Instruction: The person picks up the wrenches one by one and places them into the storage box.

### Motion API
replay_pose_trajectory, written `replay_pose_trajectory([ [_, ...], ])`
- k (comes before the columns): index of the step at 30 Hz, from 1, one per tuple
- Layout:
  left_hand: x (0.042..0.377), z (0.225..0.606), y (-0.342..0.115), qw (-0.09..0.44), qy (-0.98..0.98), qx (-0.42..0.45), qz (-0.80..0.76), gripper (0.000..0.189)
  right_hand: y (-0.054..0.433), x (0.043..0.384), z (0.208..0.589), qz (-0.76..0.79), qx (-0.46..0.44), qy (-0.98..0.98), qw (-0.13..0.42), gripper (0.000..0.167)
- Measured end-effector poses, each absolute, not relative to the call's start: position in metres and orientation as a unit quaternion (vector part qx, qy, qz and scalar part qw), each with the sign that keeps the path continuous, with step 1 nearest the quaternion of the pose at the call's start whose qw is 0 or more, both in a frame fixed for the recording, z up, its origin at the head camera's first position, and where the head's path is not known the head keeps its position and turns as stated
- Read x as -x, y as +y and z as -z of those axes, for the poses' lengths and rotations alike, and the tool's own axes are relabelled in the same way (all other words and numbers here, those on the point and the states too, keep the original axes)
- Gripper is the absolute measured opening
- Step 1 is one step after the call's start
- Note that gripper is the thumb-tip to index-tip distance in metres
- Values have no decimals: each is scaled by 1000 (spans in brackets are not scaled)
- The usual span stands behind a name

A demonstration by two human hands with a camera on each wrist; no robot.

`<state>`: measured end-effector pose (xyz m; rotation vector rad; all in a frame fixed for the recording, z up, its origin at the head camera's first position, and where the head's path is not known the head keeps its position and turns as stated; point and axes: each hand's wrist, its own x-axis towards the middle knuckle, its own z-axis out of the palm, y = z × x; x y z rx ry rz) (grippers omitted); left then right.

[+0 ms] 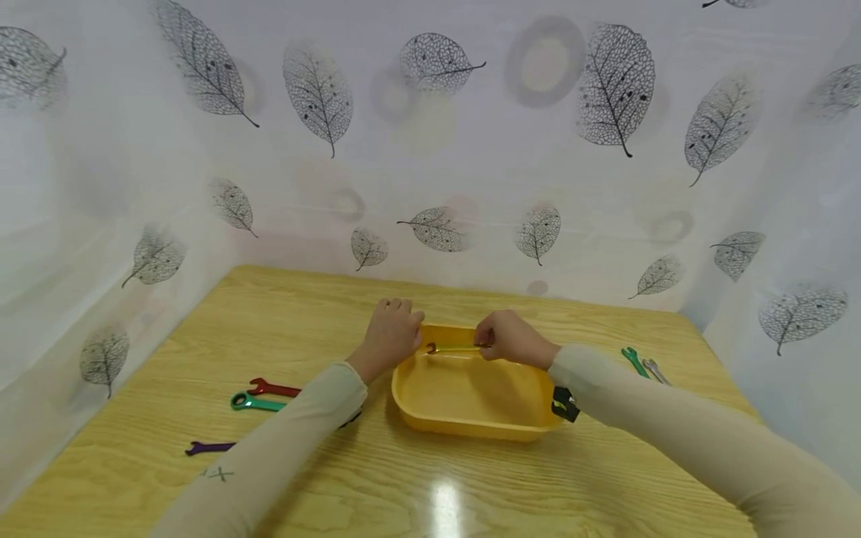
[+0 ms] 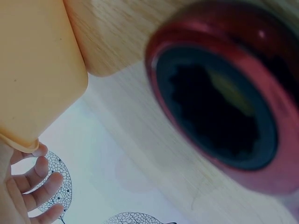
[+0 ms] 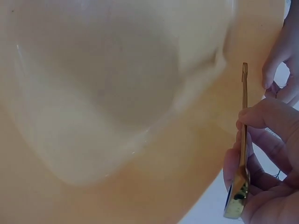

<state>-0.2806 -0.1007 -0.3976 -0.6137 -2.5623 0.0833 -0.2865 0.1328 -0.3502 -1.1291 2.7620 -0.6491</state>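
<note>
A yellow plastic tray (image 1: 471, 396) stands on the wooden table between both arms. At its far left corner my left hand (image 1: 392, 334) grips the rim, and in the left wrist view the fingers (image 2: 44, 191) show beside that corner. My right hand (image 1: 513, 338) pinches a gold-coloured wrench (image 1: 454, 348) between thumb and fingers over the tray's far side. The open jaw end points left toward the left hand. In the right wrist view the wrench (image 3: 244, 98) appears edge-on, its ring end low beside the palm.
Left of the tray lie a red wrench (image 1: 272, 388), a green wrench (image 1: 258, 403) and a purple wrench (image 1: 210, 447), partly behind the left sleeve. On the right lie another green wrench (image 1: 634, 361) and a silver wrench (image 1: 655, 371). A leaf-patterned curtain (image 1: 457, 172) stands behind the table.
</note>
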Motion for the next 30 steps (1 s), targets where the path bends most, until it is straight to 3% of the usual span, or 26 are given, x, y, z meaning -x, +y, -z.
replay_pose_trajectory([
  [17,280,398,-99,233,-945,226,-37,12,121,291,361,197,385,901,41,7],
  [25,281,400,-99,242,-944,222,-42,11,117,289,363,204,388,898,42,39],
  [30,282,399,-99,250,-940,226,-41,11,116,288,362,198,377,904,41,46],
])
